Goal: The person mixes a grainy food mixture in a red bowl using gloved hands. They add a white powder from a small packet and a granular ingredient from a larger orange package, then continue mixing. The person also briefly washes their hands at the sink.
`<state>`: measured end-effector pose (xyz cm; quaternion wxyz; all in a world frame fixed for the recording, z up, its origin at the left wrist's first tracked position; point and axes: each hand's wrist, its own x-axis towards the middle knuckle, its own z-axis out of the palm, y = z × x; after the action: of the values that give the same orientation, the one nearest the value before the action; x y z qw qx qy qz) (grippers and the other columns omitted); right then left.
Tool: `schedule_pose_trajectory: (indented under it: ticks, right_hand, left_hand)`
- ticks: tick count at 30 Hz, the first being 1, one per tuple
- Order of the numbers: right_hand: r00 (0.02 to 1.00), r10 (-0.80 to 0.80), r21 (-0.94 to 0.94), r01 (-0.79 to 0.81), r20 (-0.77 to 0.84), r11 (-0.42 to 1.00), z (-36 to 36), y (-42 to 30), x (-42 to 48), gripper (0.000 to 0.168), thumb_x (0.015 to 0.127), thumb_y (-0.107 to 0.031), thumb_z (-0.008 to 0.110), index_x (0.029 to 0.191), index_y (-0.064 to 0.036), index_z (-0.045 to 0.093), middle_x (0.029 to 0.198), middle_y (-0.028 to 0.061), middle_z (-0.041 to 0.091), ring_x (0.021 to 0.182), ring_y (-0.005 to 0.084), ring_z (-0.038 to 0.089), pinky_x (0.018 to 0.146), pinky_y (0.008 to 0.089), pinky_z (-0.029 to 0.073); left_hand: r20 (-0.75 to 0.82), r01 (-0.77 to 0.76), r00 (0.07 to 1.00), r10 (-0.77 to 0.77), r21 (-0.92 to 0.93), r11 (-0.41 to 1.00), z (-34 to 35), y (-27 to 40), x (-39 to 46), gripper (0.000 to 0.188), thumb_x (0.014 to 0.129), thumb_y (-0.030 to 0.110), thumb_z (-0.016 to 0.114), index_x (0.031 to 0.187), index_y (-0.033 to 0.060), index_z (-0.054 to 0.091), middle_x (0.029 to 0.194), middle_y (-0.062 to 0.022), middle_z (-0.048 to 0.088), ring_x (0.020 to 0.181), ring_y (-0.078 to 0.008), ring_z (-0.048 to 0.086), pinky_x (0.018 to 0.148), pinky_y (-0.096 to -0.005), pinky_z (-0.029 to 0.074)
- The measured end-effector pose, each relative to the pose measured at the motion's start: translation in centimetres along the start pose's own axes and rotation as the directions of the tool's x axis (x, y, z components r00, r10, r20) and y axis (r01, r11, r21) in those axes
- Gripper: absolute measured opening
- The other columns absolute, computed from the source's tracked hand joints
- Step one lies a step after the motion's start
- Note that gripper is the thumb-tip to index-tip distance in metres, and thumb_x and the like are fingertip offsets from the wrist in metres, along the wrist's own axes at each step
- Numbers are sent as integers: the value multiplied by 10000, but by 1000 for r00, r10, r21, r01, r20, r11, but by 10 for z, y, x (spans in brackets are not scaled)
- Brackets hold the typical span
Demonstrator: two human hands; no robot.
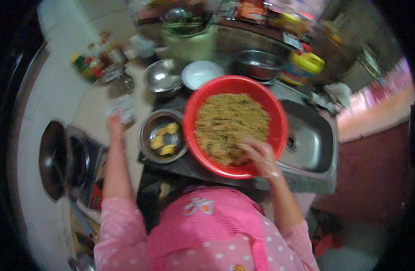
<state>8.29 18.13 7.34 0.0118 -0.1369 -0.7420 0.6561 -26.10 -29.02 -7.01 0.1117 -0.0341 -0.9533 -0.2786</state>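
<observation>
My right hand (260,154), in a clear plastic glove, reaches into a large red plastic basin (278,118). Its blurred fingers touch a loose yellow-brown, crumbly mixture (231,122) flecked with dark bits; whether they grip any is unclear. Off to the left, my left hand (115,123) holds the near edge of a whitish, partly see-through plastic packet (125,107) over the pale counter. Between my hands, a steel bowl (144,145) with several yellow lumps (171,128) inside stands against the basin's left side.
A steel sink (305,142) lies right of the basin. Behind stand a shiny steel bowl (163,76), a white bowl (202,74), a steel pan (260,64), a yellow jug (304,66) and a green bucket (190,42). A dark wok (53,159) and jars (100,66) are left.
</observation>
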Motion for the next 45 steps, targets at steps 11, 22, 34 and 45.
schedule_pose_trajectory:
  ticks: [11, 22, 34, 45]
  right_hand:
    - [851, -214, -326, 399, 479, 857, -12, -15, 14, 452, 861, -267, 567, 1261, -70, 492, 938, 229, 615, 868, 374, 609, 750, 448, 479]
    - [777, -497, -20, 546, 386, 838, -51, 18, -2, 254, 745, -259, 649, 856, -31, 632, 687, 172, 628, 644, 330, 625, 543, 454, 479]
    - [786, -592, -87, 612, 178, 786, -126, 7, -57, 334, 813, -284, 580, 1010, -18, 625, 725, 189, 638, 688, 336, 643, 591, 437, 511]
    - [728, -684, -32, 683, -39, 729, -97, 25, -27, 266, 885, -214, 557, 1062, -33, 639, 927, 161, 653, 874, 243, 633, 773, 343, 500]
  left_hand:
    - [-425, -131, 904, 53, -156, 979, -129, 79, -17, 537, 946, 413, 475, 1154, -78, 539, 1077, -129, 603, 875, -226, 561, 818, -353, 450]
    - [-142, -515, 809, 570, 295, 805, -16, 296, -97, 508, 962, 366, 411, 1195, -70, 527, 1130, -162, 569, 1003, -251, 551, 860, -368, 445]
    - [-107, -576, 804, 585, 104, 811, 2, 423, -122, 414, 943, 290, 473, 1164, -51, 550, 1056, -146, 602, 923, -226, 569, 809, -347, 458]
    - [-318, -227, 943, 99, -396, 890, -103, 400, -91, 332, 926, 220, 530, 1136, -34, 572, 989, -132, 633, 849, -203, 586, 762, -328, 471]
